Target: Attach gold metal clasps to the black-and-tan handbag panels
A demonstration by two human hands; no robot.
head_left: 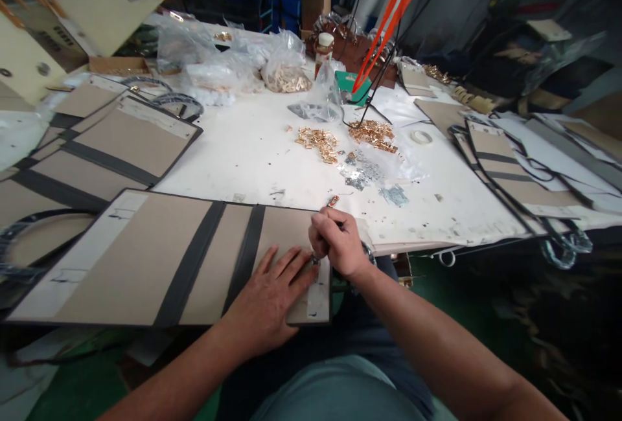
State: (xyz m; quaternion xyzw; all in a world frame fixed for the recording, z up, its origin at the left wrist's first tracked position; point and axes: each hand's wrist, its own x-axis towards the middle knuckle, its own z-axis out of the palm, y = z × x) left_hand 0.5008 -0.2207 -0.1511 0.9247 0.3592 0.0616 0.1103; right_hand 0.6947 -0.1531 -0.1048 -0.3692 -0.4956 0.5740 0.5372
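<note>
A flat brown board panel [160, 252] with dark strips lies at the near table edge. My left hand [272, 301] rests flat on its right end, fingers spread, pressing it down. My right hand [336, 241] is closed around a thin tool with a reddish tip [333, 201], its point down at the panel's right edge beside a white strip [319, 295]. The tool's working end is hidden under my fingers.
More board panels are stacked at the left [104, 149] and right [505, 162]. Piles of small gold metal fittings [318, 142] [373, 133], clear plastic bags [286, 65], a bottle [324, 48], a tape roll [421, 137] and orange straps [393, 13] sit on the white table [253, 149].
</note>
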